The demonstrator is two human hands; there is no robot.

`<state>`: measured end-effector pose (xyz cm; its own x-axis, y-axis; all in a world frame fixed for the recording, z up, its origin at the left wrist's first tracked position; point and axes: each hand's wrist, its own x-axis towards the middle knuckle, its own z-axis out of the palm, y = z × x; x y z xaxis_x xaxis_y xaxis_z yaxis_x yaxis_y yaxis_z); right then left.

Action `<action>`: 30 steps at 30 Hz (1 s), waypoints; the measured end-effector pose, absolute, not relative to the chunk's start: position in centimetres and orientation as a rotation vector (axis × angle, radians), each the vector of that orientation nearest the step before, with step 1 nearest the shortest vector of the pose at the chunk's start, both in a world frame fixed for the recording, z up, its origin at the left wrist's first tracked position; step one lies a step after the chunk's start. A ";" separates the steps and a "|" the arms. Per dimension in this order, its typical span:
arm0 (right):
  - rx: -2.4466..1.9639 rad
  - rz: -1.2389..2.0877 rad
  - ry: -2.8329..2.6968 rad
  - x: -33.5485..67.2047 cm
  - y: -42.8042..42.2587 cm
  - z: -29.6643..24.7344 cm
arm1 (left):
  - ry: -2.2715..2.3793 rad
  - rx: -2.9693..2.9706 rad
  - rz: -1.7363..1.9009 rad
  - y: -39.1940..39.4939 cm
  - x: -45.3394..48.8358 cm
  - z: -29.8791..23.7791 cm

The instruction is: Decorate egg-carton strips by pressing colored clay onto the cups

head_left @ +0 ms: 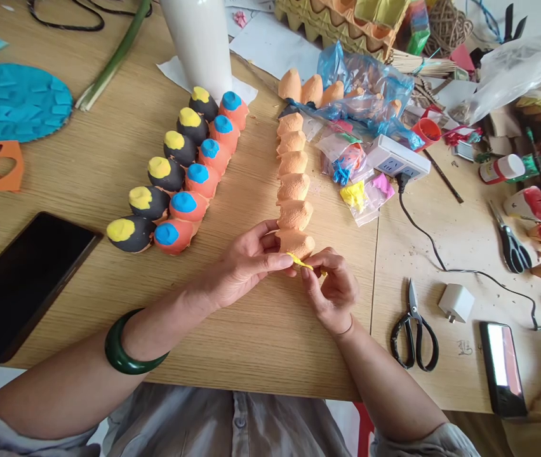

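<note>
My left hand (246,261) and my right hand (330,289) meet at the near end of a row of orange-painted egg-carton cups (293,171). Both pinch a small piece of yellow clay (299,261) stretched between their fingertips, just below the nearest orange cup. A green bangle (125,355) sits on my left wrist. To the left lie a row of black cups with yellow tops (166,171) and a row of orange-red cups with blue tops (201,178).
A dark tablet (23,285) lies at the left edge. Black scissors (413,330), a white charger (457,302), a phone (503,368) and a power strip (397,158) with its cord lie right. A white vase (201,44) and craft clutter fill the back.
</note>
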<state>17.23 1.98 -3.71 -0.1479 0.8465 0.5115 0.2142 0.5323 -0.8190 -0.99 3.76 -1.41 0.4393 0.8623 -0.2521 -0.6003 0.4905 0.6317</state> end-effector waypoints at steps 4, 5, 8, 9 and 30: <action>-0.906 0.707 -1.682 17.2 2.1 -3.6 | 0.640 0.493 0.957 3.8 -0.9 -1.3; -0.906 0.707 -1.684 17.1 2.1 -3.5 | 0.646 0.493 0.961 3.8 -0.9 -1.3; -0.900 0.720 -1.695 17.1 2.2 -3.5 | 0.659 0.493 0.968 3.8 -0.9 -1.3; -0.895 0.731 -1.700 17.1 2.2 -3.4 | 0.666 0.495 0.968 3.8 -0.9 -1.2; -0.937 0.892 -1.552 17.5 1.8 -4.0 | 0.624 0.444 1.000 3.7 -1.2 -1.3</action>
<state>17.46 1.84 -4.02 -0.1261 0.9087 0.3980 0.1138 0.4118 -0.9041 -1.23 3.73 -1.29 0.3922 0.8771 -0.2773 -0.6348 0.4762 0.6085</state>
